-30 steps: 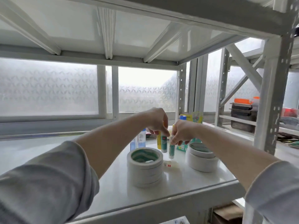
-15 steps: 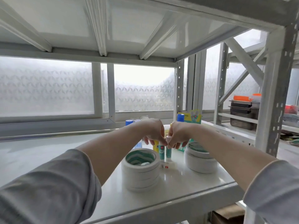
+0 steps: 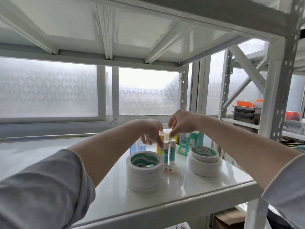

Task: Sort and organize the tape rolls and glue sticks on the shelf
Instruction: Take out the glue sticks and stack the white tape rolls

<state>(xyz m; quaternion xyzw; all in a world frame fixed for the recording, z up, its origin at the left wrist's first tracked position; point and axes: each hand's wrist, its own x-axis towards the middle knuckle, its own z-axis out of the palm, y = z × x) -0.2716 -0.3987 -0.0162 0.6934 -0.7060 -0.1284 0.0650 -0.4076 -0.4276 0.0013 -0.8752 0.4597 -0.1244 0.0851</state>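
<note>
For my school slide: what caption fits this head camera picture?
Two hands hover over two upright glue sticks standing between two stacks of tape rolls on a white shelf.

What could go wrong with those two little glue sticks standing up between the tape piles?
1. The two glue sticks stand upright, narrow and close together. The left hand hovers right at their caps, so a brush could topple both.
2. A falling stick might knock the small white piece lying in front.
3. The left tape stack sits near the shelf front edge; a sleeve might nudge it.
</note>
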